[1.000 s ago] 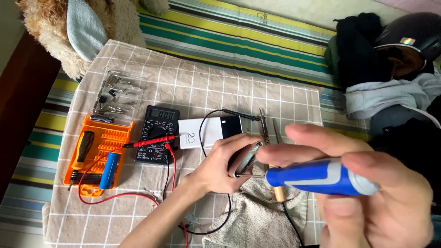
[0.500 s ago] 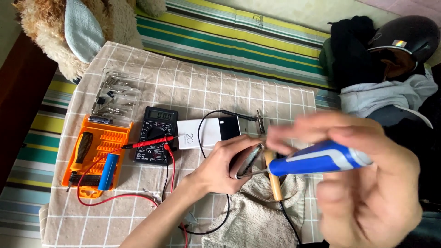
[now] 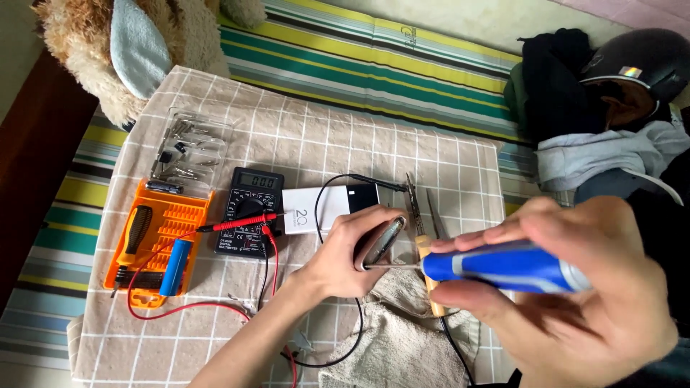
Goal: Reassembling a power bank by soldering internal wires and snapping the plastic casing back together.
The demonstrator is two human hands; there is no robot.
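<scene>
My left hand [image 3: 343, 253] grips a dark phone [image 3: 381, 242] on edge above the checked beige cloth [image 3: 302, 144]. My right hand [image 3: 568, 294], close to the camera, holds a blue-handled screwdriver [image 3: 503, 266]. Its thin metal shaft points left and its tip meets the phone's lower edge. A wooden-handled tool [image 3: 431, 287] and a rumpled beige towel [image 3: 395, 338] lie under my hands.
A black multimeter [image 3: 251, 212] with red leads, a white box [image 3: 323, 208], an orange bit tray [image 3: 158, 241] with a blue battery cell, a clear lid of bits [image 3: 187, 147], tweezers [image 3: 415, 205], a plush toy [image 3: 129, 50], a helmet and clothes [image 3: 618, 79] at right.
My right hand has dropped lower and steadied, bringing the screwdriver tip from the air down to the phone's edge. My left hand keeps the phone in place.
</scene>
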